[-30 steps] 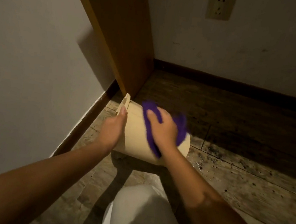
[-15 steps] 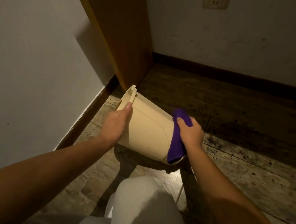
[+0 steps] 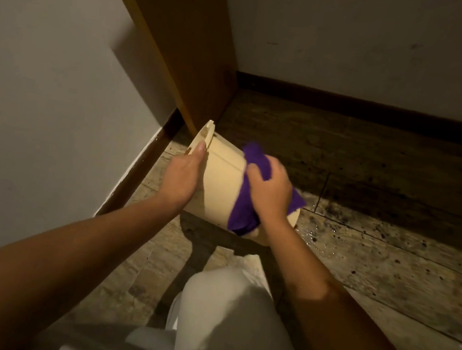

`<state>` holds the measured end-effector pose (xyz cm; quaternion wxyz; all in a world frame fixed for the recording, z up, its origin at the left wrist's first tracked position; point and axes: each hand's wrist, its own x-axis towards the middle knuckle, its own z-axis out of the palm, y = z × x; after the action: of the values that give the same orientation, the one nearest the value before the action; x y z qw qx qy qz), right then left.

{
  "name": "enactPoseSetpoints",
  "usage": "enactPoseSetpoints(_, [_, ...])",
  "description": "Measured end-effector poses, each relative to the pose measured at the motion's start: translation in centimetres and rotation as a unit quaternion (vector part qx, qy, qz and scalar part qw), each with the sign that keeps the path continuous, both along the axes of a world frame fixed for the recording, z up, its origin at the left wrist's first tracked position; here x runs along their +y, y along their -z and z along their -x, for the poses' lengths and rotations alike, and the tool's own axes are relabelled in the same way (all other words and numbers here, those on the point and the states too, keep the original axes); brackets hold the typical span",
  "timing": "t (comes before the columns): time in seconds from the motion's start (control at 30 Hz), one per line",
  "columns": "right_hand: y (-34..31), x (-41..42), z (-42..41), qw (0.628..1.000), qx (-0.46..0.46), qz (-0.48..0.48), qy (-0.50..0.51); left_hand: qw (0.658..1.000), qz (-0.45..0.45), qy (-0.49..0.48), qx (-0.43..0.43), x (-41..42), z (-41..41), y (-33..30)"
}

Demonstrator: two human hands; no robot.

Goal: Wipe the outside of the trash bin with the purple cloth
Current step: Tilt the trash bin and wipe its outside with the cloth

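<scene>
A cream plastic trash bin [image 3: 220, 185] is held tipped on its side above the floor, its rim pointing up-left toward the wooden panel. My left hand [image 3: 182, 172] grips the bin at the rim end, thumb over the lip. My right hand [image 3: 269, 191] presses the purple cloth [image 3: 244, 211] flat against the bin's outer wall near its base. The cloth drapes around the curve, and part of it is hidden under my palm.
A wooden cabinet panel [image 3: 187, 51] stands just behind the bin. White walls with dark skirting close in on the left and at the back. The floorboards [image 3: 376, 246] at right are stained and speckled. My knee in light trousers [image 3: 223, 314] is below the bin.
My right hand with the cloth slid from the bin's middle to its base end, then back up over the side. The bin has turned slightly in my left hand.
</scene>
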<state>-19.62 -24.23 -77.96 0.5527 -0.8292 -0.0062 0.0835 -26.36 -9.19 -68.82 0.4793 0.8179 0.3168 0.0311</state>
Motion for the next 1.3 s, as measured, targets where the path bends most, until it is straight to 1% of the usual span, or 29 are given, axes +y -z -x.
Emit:
enactPoseSetpoints(0.1, [2.7, -4.4, -1.1, 0.993, 0.106, -0.014, 0.056, 1.0, 0.018, 0.011, -0.002, 0.0, 0.4, -0.3])
enactPoseSetpoints(0.13, [2.8, -5.3, -1.3, 0.989, 0.123, -0.027, 0.071, 0.999, 0.029, 0.018, 0.002, -0.3, 0.3, -0.6])
enactPoseSetpoints(0.17, [2.5, -5.9, -1.5, 0.989, 0.119, -0.038, 0.082, 0.999, 0.035, 0.028, 0.009, -0.6, 0.1, -0.8])
enactPoseSetpoints(0.27, [-0.9, -4.8, -2.3, 0.994, 0.04, -0.07, 0.074, 0.998, 0.031, 0.058, 0.021, -1.7, -1.0, -1.8])
enactPoseSetpoints(0.33, [-4.1, -1.9, -1.9, 0.994, -0.013, -0.104, 0.022, 0.997, 0.045, 0.056, 0.014, -2.1, -1.8, -2.4])
enactPoseSetpoints(0.4, [-6.0, 1.2, -0.4, 0.992, -0.088, -0.081, -0.036, 0.997, 0.054, 0.044, -0.014, -2.3, -2.4, -2.7])
enactPoseSetpoints(0.43, [-6.0, 2.2, 0.3, 0.989, -0.122, -0.056, -0.055, 0.998, 0.05, 0.035, -0.027, -2.2, -2.6, -2.6])
enactPoseSetpoints(0.47, [-5.5, 2.7, 0.6, 0.989, -0.137, -0.028, -0.057, 0.998, 0.045, 0.021, -0.032, -2.1, -2.6, -2.5])
enactPoseSetpoints(0.5, [-4.6, 2.4, 0.7, 0.991, -0.123, -0.008, -0.043, 0.999, 0.041, 0.005, -0.026, -1.8, -2.3, -2.2])
enactPoseSetpoints(0.57, [-2.3, 0.6, 0.2, 0.998, -0.058, 0.004, 0.012, 0.999, 0.03, -0.023, -0.002, -1.2, -1.5, -1.7])
enactPoseSetpoints(0.67, [1.2, -3.6, -1.1, 0.996, 0.022, 0.02, 0.079, 0.999, 0.036, -0.033, 0.011, -0.8, -0.6, -1.4])
enactPoseSetpoints(0.73, [2.1, -5.6, -2.3, 0.993, 0.056, 0.009, 0.106, 0.997, 0.066, -0.016, 0.023, -1.1, -1.1, -2.2])
enactPoseSetpoints(0.77, [2.0, -6.3, -2.9, 0.99, 0.068, -0.012, 0.127, 0.995, 0.096, -0.002, 0.036, -1.3, -1.5, -2.7])
enactPoseSetpoints(0.83, [0.9, -7.0, -4.1, 0.982, 0.056, -0.077, 0.164, 0.984, 0.159, 0.053, 0.06, -1.5, -2.1, -3.5])
enactPoseSetpoints(0.87, [-0.2, -6.9, -4.3, 0.978, 0.039, -0.105, 0.175, 0.979, 0.164, 0.093, 0.073, -1.7, -2.1, -3.5])
enactPoseSetpoints(0.93, [-2.6, -5.8, -4.0, 0.974, 0.018, -0.153, 0.168, 0.973, 0.124, 0.16, 0.116, -2.3, -1.5, -2.9])
enactPoseSetpoints(0.97, [-3.8, -4.9, -3.4, 0.974, 0.01, -0.175, 0.145, 0.974, 0.102, 0.164, 0.122, -2.9, -1.2, -2.5])
enactPoseSetpoints(1.0, [-4.9, -3.7, -2.4, 0.977, -0.002, -0.183, 0.114, 0.979, 0.083, 0.155, 0.104, -3.5, -1.0, -2.2])
enactPoseSetpoints(1.07, [-6.0, -1.3, 0.0, 0.984, -0.046, -0.165, 0.04, 0.989, 0.061, 0.132, 0.031, -4.6, -1.3, -2.1])
enactPoseSetpoints(1.13, [-5.6, 0.9, 1.8, 0.99, -0.117, -0.082, -0.004, 0.994, 0.075, 0.08, -0.014, -5.1, -2.0, -1.9])
enactPoseSetpoints(1.17, [-5.0, 1.6, 2.2, 0.991, -0.132, -0.034, -0.008, 0.996, 0.077, 0.042, -0.024, -5.0, -2.3, -1.8])
enactPoseSetpoints(1.2, [-4.4, 1.8, 2.3, 0.992, -0.126, -0.001, -0.002, 0.997, 0.073, 0.001, -0.027, -4.8, -2.4, -1.6])
enactPoseSetpoints(1.23, [-3.8, 1.7, 2.0, 0.993, -0.112, 0.019, 0.012, 0.997, 0.061, -0.033, -0.024, -4.5, -2.3, -1.5])
enactPoseSetpoints(1.3, [-2.4, 1.1, 1.2, 0.995, -0.09, 0.033, 0.041, 0.997, 0.043, -0.066, -0.014, -3.6, -1.9, -1.0])
